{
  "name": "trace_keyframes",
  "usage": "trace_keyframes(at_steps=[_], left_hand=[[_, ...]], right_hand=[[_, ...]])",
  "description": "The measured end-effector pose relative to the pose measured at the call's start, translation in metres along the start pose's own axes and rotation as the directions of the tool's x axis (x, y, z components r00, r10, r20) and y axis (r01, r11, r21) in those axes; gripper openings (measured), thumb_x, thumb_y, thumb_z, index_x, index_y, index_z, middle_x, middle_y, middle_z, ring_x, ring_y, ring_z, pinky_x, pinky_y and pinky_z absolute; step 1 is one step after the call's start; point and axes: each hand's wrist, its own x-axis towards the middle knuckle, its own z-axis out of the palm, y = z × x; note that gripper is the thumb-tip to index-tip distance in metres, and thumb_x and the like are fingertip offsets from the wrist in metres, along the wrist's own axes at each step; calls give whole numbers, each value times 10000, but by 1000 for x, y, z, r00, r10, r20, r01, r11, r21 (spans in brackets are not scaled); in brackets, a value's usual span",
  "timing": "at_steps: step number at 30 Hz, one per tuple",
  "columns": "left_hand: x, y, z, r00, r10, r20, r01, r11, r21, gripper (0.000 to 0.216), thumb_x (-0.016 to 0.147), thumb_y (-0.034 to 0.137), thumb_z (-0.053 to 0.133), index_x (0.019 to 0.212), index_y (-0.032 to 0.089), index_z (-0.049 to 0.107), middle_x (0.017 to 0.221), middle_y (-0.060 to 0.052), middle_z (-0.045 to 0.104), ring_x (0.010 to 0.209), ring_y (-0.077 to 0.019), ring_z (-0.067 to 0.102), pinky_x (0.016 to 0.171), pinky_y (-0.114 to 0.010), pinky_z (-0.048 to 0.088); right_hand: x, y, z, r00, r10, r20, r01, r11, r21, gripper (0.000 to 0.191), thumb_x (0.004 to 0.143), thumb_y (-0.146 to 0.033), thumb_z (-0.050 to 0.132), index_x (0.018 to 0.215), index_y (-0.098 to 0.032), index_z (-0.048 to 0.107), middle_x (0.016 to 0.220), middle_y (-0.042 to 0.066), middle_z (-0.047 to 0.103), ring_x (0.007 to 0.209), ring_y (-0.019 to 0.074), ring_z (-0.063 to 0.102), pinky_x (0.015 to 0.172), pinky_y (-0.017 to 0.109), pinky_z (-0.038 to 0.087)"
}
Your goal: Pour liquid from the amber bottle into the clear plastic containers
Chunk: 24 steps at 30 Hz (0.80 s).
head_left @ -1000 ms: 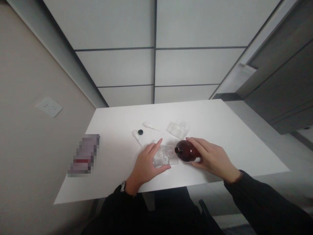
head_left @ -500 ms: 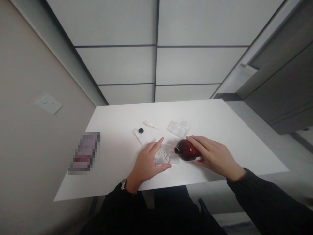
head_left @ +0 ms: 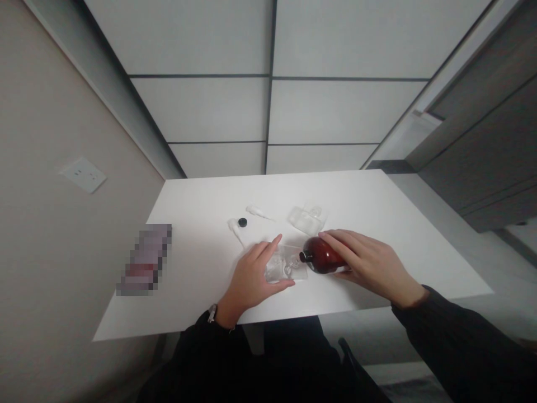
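My right hand (head_left: 369,263) is wrapped round a dark red-brown bottle (head_left: 328,254). The bottle is tipped over to the left, and its uncapped neck is by the mouth of a small clear bottle (head_left: 279,266). My left hand (head_left: 254,277) curves around that clear bottle, with fingers on the far side and thumb on the near side. Whether liquid is running between the bottles I cannot tell. A second clear bottle (head_left: 304,220) lies just beyond the brown one. Two white pump tops with thin tubes, a left one (head_left: 234,226) and a farther one (head_left: 255,210), lie beyond my left hand.
Beside the left pump top is a small black cap (head_left: 242,222). At the left of the white table (head_left: 197,207) lies a pixelated flat object (head_left: 146,260). A wall with a power socket (head_left: 84,174) borders the left side, and panelled doors (head_left: 218,112) stand behind.
Almost nothing differs. Both hands and both bottles hold nearly the same positions, with the brown bottle tipped as before; the view has shifted very slightly.
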Motion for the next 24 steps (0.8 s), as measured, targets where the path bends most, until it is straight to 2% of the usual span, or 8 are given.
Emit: trace_keyframes(at_steps=[14, 20, 24], left_hand=[[0, -1, 0, 1000, 8, -6, -8, 1000, -7, 940, 824, 563, 810, 1608, 308, 357, 1336, -106, 650, 1203, -321, 641, 1038, -500, 543], [0, -1, 1, 1000, 7, -9, -7, 1000, -1, 951, 819, 570, 814, 1607, 296, 359, 1338, -107, 649, 1208, -323, 638, 1040, -503, 542], [0, -2, 2, 1000, 8, -9, -8, 1000, -2, 954, 816, 560, 822, 1607, 291, 362, 1360, -111, 643, 1228, -323, 629, 1060, -508, 534]], right_hand=[[2, 3, -6, 999, -37, 16, 37, 999, -6, 766, 910, -262, 728, 1583, -140, 385, 1318, 187, 698, 1128, 342, 699, 886, 451, 615], [3, 3, -8, 999, -42, 16, 43, 999, -22, 676, 915, -206, 694, 1535, -138, 430, 1312, 181, 700, 1126, 327, 696, 889, 432, 616], [3, 4, -8, 999, -41, 25, 42, 999, -14, 710, 912, -218, 703, 1557, -157, 413, 1313, 171, 705, 1119, 325, 702, 875, 432, 617]])
